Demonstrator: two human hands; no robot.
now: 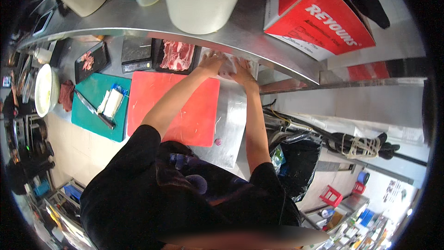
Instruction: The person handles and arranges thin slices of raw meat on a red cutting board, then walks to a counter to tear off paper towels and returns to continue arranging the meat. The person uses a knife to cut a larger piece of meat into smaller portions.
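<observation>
Both hands reach under the edge of a steel shelf, at a translucent white plastic tray or container (227, 73). My left hand (212, 63) rests palm down at its left side, and my right hand (242, 71) lies on its right side with fingers spread. What lies under the palms is hidden. Just left of it, a black tray (158, 66) carries sliced raw meat (177, 55). My left forearm crosses over a red cutting board (149, 93) strewn with a few pale shreds.
A knife (95, 109) and packaged enoki mushrooms (113, 102) lie on a green board (85, 92). Behind are a digital scale (136, 52) and a small meat tray (100, 67). The overhead shelf (138, 21) bears a red box (319, 17). A black bin bag (301, 163) is at right.
</observation>
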